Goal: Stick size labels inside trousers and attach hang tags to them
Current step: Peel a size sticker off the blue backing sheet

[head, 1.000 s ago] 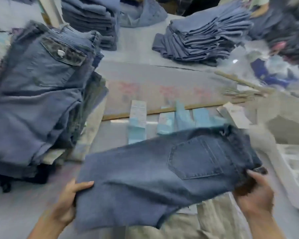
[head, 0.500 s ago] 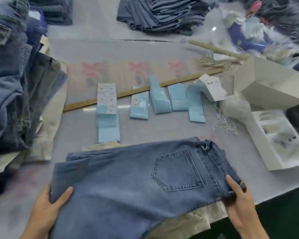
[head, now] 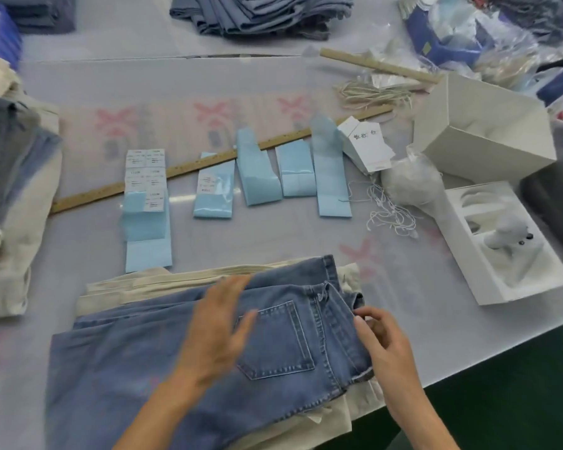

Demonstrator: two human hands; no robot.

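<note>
A pair of blue jeans (head: 283,345) is lying folded at the near edge of the table (head: 273,241), back pocket facing up and waistband pointing right, resting on top of some cream trousers (head: 163,284) that are showing along its far and near-right sides. The person's left hand (head: 218,329) is hovering over the denim just left of the pocket, its fingers straight and slightly spread, though it is blurred and I cannot tell whether it is touching the cloth. The right hand (head: 384,342) is sitting at the waistband, its fingers curling with the tips pinching the band's edge. Farther back, strips of light blue label sheets (head: 147,206) are lying in a row across the middle of the table, some of them crossing a wooden ruler (head: 189,167) that is running diagonally. To the right of the row, a white hang tag (head: 364,144) is leaning beside loose white strings (head: 387,209), and an open white box (head: 481,125) is standing near a white tray (head: 501,241). Stacks of folded jeans (head: 260,14) are sitting along the far side, and more piled trousers (head: 10,177) are filling the left edge
</note>
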